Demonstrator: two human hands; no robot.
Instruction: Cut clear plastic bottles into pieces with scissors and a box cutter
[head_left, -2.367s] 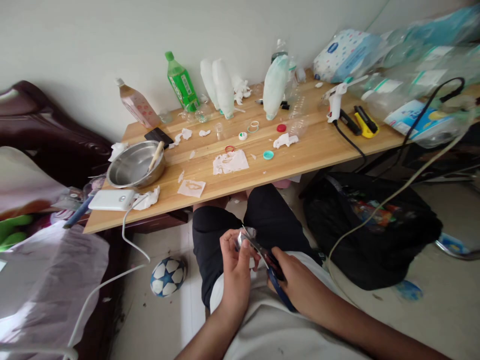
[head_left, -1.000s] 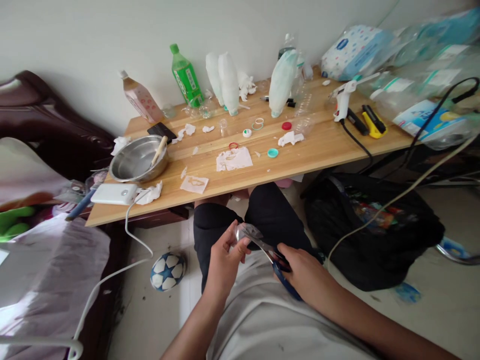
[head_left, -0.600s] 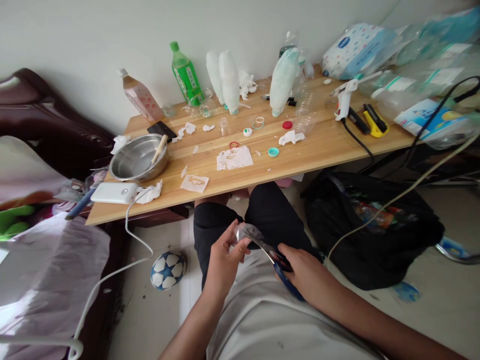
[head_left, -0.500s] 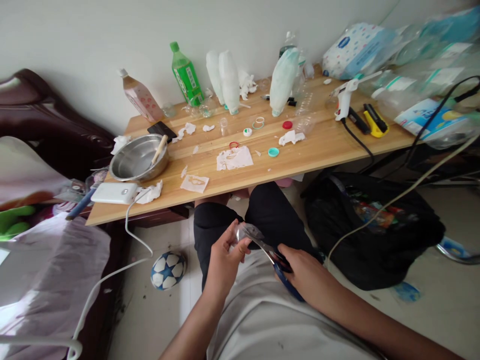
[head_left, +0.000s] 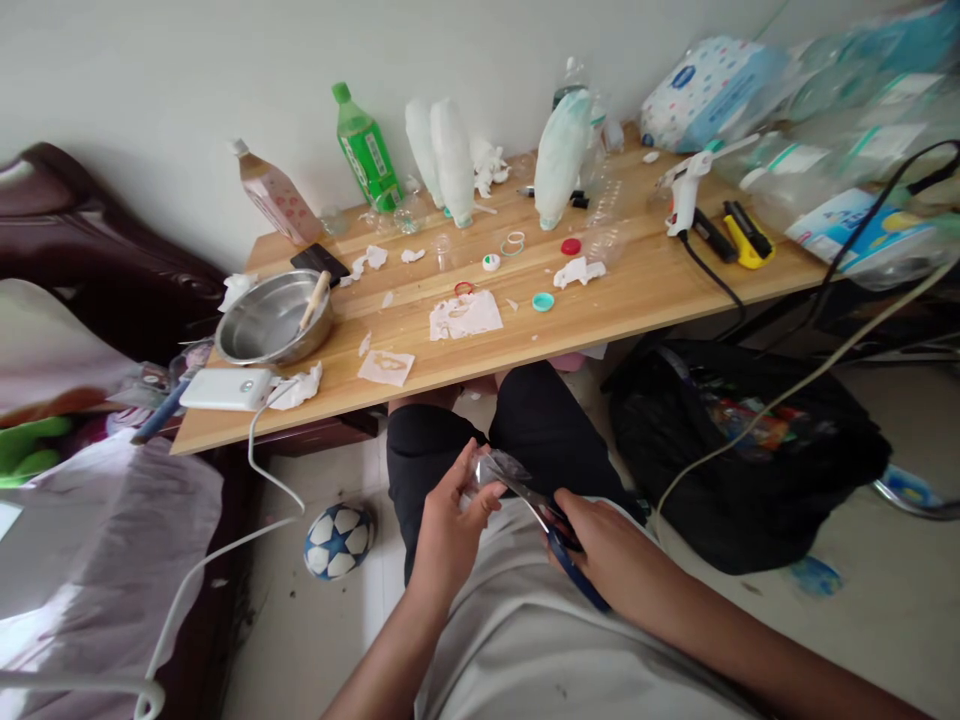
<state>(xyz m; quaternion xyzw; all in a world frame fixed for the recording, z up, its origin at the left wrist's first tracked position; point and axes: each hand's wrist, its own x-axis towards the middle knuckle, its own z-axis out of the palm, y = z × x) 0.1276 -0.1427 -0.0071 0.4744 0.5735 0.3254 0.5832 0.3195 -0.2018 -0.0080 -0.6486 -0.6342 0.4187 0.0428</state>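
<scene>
My left hand point(head_left: 459, 508) is closed around a piece of clear plastic point(head_left: 504, 464), which looks like part of a cut bottle. In my right hand point(head_left: 600, 535) are scissors point(head_left: 534, 500) with dark blue handles, their blades apart and reaching the plastic's edge. Both hands are above my lap, in front of the table edge. On the wooden table point(head_left: 360, 420) beyond them lie two pieces of torn white paper point(head_left: 465, 316), a teal cap point(head_left: 543, 301) and a red cap point(head_left: 571, 246).
A metal bowl point(head_left: 274, 320) and a white power bank point(head_left: 227, 388) occupy the table's left. White-wrapped bottles point(head_left: 454, 165) and a green bottle point(head_left: 367, 150) stand behind. A glue gun point(head_left: 684, 195) sits at right. A black bag point(head_left: 750, 470) and a ball point(head_left: 339, 541) rest on the floor.
The scissors' handles look somewhat more spread in my right hand. My left hand keeps its hold on the plastic. The view has shifted slightly.
</scene>
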